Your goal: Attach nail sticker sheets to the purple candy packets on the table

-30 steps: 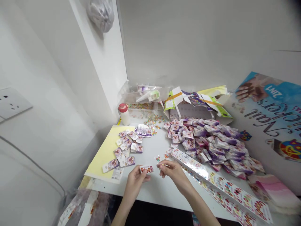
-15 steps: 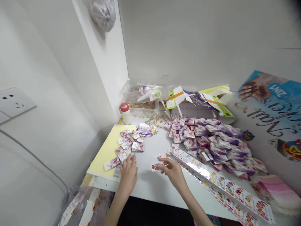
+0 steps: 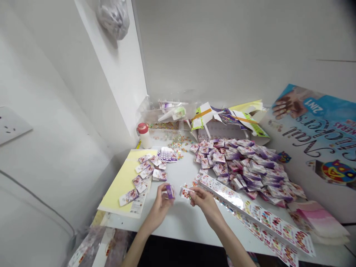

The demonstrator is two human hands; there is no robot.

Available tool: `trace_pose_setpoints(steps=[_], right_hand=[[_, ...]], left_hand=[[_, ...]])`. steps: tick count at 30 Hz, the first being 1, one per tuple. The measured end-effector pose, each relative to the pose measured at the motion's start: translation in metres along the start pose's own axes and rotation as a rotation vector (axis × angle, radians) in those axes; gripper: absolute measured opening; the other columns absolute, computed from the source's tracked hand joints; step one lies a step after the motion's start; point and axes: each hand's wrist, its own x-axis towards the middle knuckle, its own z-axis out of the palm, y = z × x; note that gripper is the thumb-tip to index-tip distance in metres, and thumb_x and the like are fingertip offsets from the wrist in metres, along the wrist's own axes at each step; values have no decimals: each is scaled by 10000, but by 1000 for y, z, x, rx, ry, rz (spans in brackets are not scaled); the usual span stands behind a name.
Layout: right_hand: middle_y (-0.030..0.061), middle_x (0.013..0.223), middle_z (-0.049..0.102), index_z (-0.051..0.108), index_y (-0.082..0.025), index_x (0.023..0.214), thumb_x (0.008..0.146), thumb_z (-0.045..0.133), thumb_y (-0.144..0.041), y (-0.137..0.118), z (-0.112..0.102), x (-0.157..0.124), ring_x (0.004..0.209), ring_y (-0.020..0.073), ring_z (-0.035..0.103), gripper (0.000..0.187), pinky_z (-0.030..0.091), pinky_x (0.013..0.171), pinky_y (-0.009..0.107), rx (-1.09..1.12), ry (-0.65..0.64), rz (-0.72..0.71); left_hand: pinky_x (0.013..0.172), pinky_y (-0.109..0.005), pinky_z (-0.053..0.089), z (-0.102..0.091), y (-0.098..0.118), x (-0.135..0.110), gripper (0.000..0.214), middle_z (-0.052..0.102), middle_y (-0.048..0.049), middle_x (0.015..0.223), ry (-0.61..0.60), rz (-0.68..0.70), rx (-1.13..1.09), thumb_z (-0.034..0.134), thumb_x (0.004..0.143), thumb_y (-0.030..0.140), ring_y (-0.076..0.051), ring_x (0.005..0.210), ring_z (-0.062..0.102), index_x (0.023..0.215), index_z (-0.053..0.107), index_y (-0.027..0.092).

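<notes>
Now, at the white table (image 3: 178,226), both my hands sit near the front edge, closer together than half a second ago. To the left of my hands lies the yellow sheet (image 3: 118,189) with loose printed packets (image 3: 143,172) on it. Ahead and to the right of them spreads the big heap of purple-and-white packets (image 3: 244,167), and a long strip of nail-sticker sheets (image 3: 258,218) runs just beside my right hand.

Change noted: my left hand (image 3: 158,207), earlier flat down at the sheet's edge, has lifted and closes on a small purple-and-white packet (image 3: 169,191), pinched upright between fingers and thumb. My right hand (image 3: 204,202) is still pinching a small glossy sticker piece (image 3: 185,193) at the fingertips, just beside the packet, not touching it.
</notes>
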Motion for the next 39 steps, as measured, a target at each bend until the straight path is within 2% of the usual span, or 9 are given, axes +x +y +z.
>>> trace_pose_setpoints(steps=[2, 5, 10, 14, 20, 24, 27, 32, 39], right_hand=[[3, 638, 594, 659, -162, 846, 701, 697, -498, -2, 0, 0, 554, 126, 525, 369, 433, 575, 271, 2, 6, -26], [6, 649, 607, 659, -167, 813, 686, 709, -491, -6, -1, -1, 557, 129, 521, 352, 434, 567, 269, -42, -1, -63], [15, 672, 638, 649, -187, 789, 736, 656, -487, -17, -8, -2, 574, 141, 523, 305, 421, 566, 264, -188, 61, -143], [10, 650, 640, 663, -204, 819, 780, 624, -409, -32, -10, -6, 542, 147, 499, 212, 393, 545, 269, -385, 40, -229], [37, 852, 586, 672, -246, 894, 817, 553, -212, -52, 5, -14, 772, 180, 567, 146, 442, 694, 289, -711, -95, -487], [11, 769, 592, 635, -219, 862, 816, 543, -133, -55, 15, -13, 717, 155, 558, 134, 433, 657, 260, -735, -163, -463], [26, 767, 613, 650, -216, 784, 882, 516, -192, -58, 14, -14, 772, 171, 553, 168, 428, 726, 285, -751, -247, -529], [69, 919, 541, 691, -223, 852, 951, 415, -328, -71, 5, -23, 906, 193, 505, 312, 419, 815, 330, -818, -312, -530], [38, 887, 500, 700, -236, 889, 913, 501, -373, -75, -4, -29, 897, 169, 504, 242, 409, 811, 287, -647, -403, -449]], left_hand=[[867, -378, 478, 16, 6, -7, 469, 517, -95, 1216, -104, -54, -292, 554, 856, 341, -201, 964, 613, 1263, 331, 279], [859, -376, 480, 32, 10, -11, 443, 617, -86, 1101, -53, -135, -481, 636, 799, 361, -204, 902, 649, 1157, 399, 251], [658, -237, 463, 31, 7, -4, 446, 650, 11, 759, 198, -197, -267, 694, 736, 367, -135, 671, 610, 1098, 487, 210], [697, -229, 443, 25, 11, -4, 367, 667, -23, 865, 125, -175, -165, 704, 715, 343, -155, 755, 597, 1023, 601, 172], [683, -238, 433, 38, 21, -10, 273, 657, -6, 826, 69, -124, -55, 707, 672, 242, -165, 754, 568, 925, 625, 182], [607, -228, 414, 47, 27, -11, 184, 614, 19, 710, 99, -137, -28, 653, 719, 248, -131, 637, 523, 888, 621, 181], [586, -221, 426, 49, 29, -9, 170, 566, 32, 657, 128, -124, -107, 649, 740, 288, -117, 603, 507, 857, 601, 175], [548, -215, 461, 47, 27, -10, 294, 613, 6, 723, 135, -173, -220, 672, 741, 366, -116, 601, 543, 945, 589, 172], [610, -245, 494, 54, 26, -18, 348, 633, -24, 778, 160, -134, -213, 634, 775, 419, -147, 671, 579, 1007, 624, 160]])
